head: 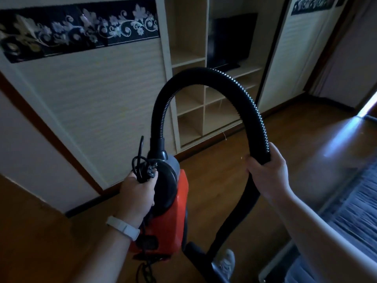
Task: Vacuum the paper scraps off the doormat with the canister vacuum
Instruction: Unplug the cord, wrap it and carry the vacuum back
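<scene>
A: Well, from the head camera, where's the canister vacuum (171, 211)?

B: Lifted off the floor, in front of the shelf unit (189, 58). The left hand (138, 193) is curled round its top, with the coiled cord (140, 166). The right hand (267, 172) wraps the hose (204, 74).

A: How will it handle?

B: The body is rigid and probably weighty. The hose is floppy, so grip its stiffer end.

A: Anything hidden?

B: The nozzle is cut off below. It's dim, and I can't make out any doormat or scraps.

Hemmed in at left by the sliding door (98, 103), ahead by the shelf unit (204, 111), at right by the bed (355, 201). Open across the wood floor (224, 160) between them, and through the arch of the hose (204, 75) above the canister vacuum (177, 201).
</scene>
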Motion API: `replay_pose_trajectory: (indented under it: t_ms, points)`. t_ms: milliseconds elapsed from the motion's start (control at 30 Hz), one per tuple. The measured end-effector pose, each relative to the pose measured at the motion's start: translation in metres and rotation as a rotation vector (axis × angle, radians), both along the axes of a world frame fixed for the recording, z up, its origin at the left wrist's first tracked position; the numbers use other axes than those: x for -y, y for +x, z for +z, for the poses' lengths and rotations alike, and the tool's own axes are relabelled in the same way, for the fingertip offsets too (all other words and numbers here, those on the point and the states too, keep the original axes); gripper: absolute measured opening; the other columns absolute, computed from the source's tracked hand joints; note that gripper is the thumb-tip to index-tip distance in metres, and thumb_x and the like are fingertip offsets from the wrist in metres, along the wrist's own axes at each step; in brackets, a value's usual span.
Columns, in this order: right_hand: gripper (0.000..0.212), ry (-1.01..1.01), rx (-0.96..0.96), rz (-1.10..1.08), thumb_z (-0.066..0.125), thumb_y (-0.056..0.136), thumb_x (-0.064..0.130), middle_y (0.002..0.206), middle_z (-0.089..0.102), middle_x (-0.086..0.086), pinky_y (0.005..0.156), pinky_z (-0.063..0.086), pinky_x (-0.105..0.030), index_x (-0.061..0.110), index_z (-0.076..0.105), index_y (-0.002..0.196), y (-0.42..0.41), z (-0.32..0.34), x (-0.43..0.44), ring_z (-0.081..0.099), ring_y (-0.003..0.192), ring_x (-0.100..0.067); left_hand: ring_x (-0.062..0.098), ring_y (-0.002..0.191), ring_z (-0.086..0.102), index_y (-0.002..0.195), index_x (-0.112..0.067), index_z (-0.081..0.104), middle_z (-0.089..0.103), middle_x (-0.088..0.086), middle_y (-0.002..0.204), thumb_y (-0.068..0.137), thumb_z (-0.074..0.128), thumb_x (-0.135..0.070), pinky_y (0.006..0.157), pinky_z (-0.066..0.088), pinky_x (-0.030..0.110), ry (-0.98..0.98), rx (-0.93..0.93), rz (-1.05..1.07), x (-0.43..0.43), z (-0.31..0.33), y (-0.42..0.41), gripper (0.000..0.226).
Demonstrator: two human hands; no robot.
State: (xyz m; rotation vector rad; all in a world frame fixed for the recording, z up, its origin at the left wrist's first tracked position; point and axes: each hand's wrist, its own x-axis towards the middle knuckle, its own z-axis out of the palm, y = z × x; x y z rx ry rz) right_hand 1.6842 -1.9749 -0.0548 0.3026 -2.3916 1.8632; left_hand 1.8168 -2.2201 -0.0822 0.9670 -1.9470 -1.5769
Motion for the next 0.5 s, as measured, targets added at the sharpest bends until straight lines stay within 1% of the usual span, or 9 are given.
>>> replay_pose_trajectory:
  t_ms: [67,100,133,233,333,400,433,500]
  points:
    - [0.025,-0.061,0.015,0.009,0.067,0.078,0.002,0.061,0.053,0.003,0.040,0.039,-0.016,0.019,0.049,0.073,-0.032,-0.005,0.008,0.045,0.045,-0.004,0.020,0.035,0.042,0.074,-0.007,0.049,0.046,0.008,0.047,0.093,0.064,-0.023,0.040,0.038,0.026,0.002,-0.001,-0.001,0.003,-0.001,-0.034,0.028]
    - [0.025,-0.075,0.024,0.015,0.066,0.078,0.002,0.059,0.052,0.006,0.040,0.038,-0.016,0.020,0.049,0.072,-0.051,-0.007,0.011,0.045,0.044,-0.003,0.021,0.034,0.042,0.073,-0.007,0.049,0.046,0.008,0.047,0.093,0.064,-0.022,0.041,0.038,0.027,-0.005,0.006,0.001,0.004,-0.002,-0.052,0.028]
    - [0.024,-0.077,0.038,0.021,0.065,0.078,0.001,0.060,0.052,0.005,0.040,0.039,-0.016,0.019,0.049,0.073,-0.069,-0.008,0.013,0.045,0.044,-0.003,0.021,0.035,0.042,0.074,-0.007,0.050,0.047,0.007,0.046,0.093,0.064,-0.022,0.042,0.038,0.028,-0.013,0.015,0.006,0.005,-0.002,-0.069,0.028]
    - [0.020,-0.083,0.068,0.031,0.064,0.080,-0.001,0.065,0.053,-0.003,0.041,0.042,-0.018,0.015,0.051,0.078,-0.126,-0.007,0.009,0.047,0.047,-0.006,0.021,0.035,0.044,0.078,-0.006,0.052,0.048,0.006,0.046,0.093,0.064,-0.022,0.041,0.038,0.028,-0.023,0.042,0.007,0.006,-0.001,-0.128,0.025]
    - [0.019,-0.073,0.083,0.017,0.064,0.081,0.001,0.069,0.055,-0.010,0.044,0.044,-0.023,0.016,0.052,0.081,-0.182,-0.007,-0.004,0.050,0.051,-0.011,0.021,0.036,0.044,0.073,-0.006,0.050,0.047,0.006,0.044,0.093,0.063,-0.021,0.043,0.039,0.030,-0.076,0.053,-0.027,-0.004,0.005,-0.186,0.029]
    - [0.017,-0.080,0.091,0.026,0.065,0.082,0.002,0.074,0.058,-0.020,0.047,0.047,-0.029,0.015,0.054,0.084,-0.214,-0.003,-0.014,0.053,0.055,-0.017,0.021,0.036,0.044,0.072,-0.007,0.049,0.047,0.007,0.045,0.094,0.062,-0.021,0.044,0.040,0.031,-0.092,0.031,-0.057,-0.012,0.012,-0.223,0.028]
    - [0.017,-0.083,0.085,0.029,0.065,0.082,0.002,0.077,0.060,-0.022,0.049,0.048,-0.031,0.015,0.054,0.086,-0.227,-0.001,-0.019,0.054,0.057,-0.020,0.020,0.036,0.044,0.073,-0.007,0.049,0.047,0.007,0.045,0.094,0.062,-0.020,0.044,0.039,0.031,-0.095,0.019,-0.064,-0.016,0.015,-0.240,0.028]
    - [0.019,-0.081,0.061,0.017,0.067,0.082,0.002,0.078,0.062,-0.020,0.049,0.050,-0.031,0.016,0.055,0.087,-0.247,0.004,-0.028,0.057,0.057,-0.021,0.020,0.035,0.042,0.074,-0.008,0.048,0.047,0.007,0.047,0.094,0.062,-0.019,0.044,0.038,0.030,-0.086,-0.004,-0.079,-0.023,0.021,-0.270,0.027]
